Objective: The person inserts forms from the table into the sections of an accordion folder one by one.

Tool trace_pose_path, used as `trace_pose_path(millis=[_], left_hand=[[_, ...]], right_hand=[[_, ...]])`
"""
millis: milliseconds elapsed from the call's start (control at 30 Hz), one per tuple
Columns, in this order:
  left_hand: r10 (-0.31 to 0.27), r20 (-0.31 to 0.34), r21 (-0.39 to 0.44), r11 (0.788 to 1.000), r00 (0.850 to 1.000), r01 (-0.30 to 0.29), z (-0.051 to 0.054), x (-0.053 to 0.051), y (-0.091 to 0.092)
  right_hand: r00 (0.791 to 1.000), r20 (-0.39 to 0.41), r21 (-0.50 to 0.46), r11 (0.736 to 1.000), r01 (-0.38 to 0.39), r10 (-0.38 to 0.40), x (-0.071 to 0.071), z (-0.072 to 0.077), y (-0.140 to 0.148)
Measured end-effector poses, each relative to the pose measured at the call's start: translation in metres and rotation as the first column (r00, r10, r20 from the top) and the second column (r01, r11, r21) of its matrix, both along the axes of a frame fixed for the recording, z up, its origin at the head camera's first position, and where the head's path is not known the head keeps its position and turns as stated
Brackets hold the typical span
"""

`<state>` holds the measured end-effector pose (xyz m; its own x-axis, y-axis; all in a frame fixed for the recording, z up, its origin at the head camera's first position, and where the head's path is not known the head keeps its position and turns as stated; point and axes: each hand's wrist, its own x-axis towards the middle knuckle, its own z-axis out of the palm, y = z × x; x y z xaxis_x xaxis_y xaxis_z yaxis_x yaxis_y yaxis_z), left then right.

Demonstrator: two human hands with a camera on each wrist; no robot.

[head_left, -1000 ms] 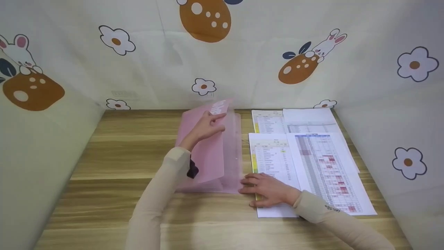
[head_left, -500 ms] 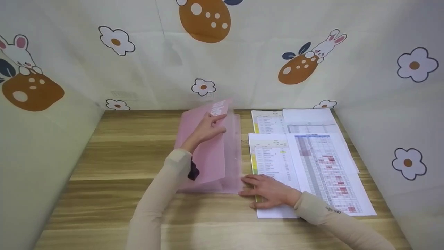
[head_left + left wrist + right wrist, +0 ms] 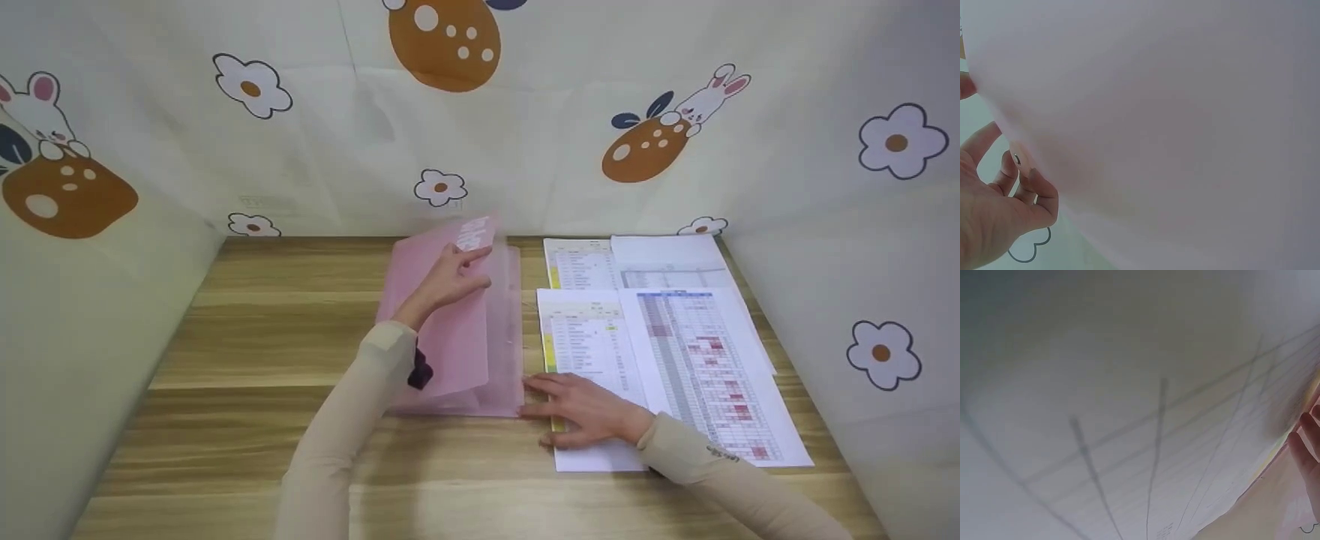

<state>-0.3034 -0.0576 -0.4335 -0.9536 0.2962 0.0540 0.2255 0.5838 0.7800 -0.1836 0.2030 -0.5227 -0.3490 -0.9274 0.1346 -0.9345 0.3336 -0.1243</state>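
A pink translucent folder (image 3: 442, 352) lies at the middle of the wooden table, its top cover raised at the right side. My left hand (image 3: 448, 281) grips that cover near white lettering at its upper right. In the left wrist view, curled fingers of the left hand (image 3: 1008, 205) meet the cover's edge, and the pink sheet (image 3: 1162, 124) fills most of the picture. My right hand (image 3: 589, 411) rests with spread fingers across the left edge of a printed sheet (image 3: 592, 352), its fingertips at the folder's lower right corner. Printed paper (image 3: 1129, 439) fills the right wrist view, fingers (image 3: 1304, 453) at its edge.
A second printed sheet (image 3: 720, 375) with a red-marked table overlaps the first on the right. More papers (image 3: 660, 259) lie behind them. Patterned cloth walls (image 3: 525, 135) enclose the wooden table (image 3: 247, 322) at the back and sides.
Both hands stay almost still. The left hand and the raised folder cover shift very slightly to the right; the papers keep their places.
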Motion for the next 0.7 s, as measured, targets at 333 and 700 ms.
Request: trace_pose_path(millis=[333,700], left_hand=[[0.005,0.007,-0.006,1.000,1.000,-0.005,-0.001,0.000,0.000],[0.016,0.009,-0.005,1.000,1.000,-0.016,0.001,0.001,0.002]], right_hand=[[0.998,0.029,-0.143,0.988,0.065,-0.061,-0.017,0.017,0.012],[0.968,0.032,-0.302,0.920,0.248,-0.251,-0.037,0.041,0.052]])
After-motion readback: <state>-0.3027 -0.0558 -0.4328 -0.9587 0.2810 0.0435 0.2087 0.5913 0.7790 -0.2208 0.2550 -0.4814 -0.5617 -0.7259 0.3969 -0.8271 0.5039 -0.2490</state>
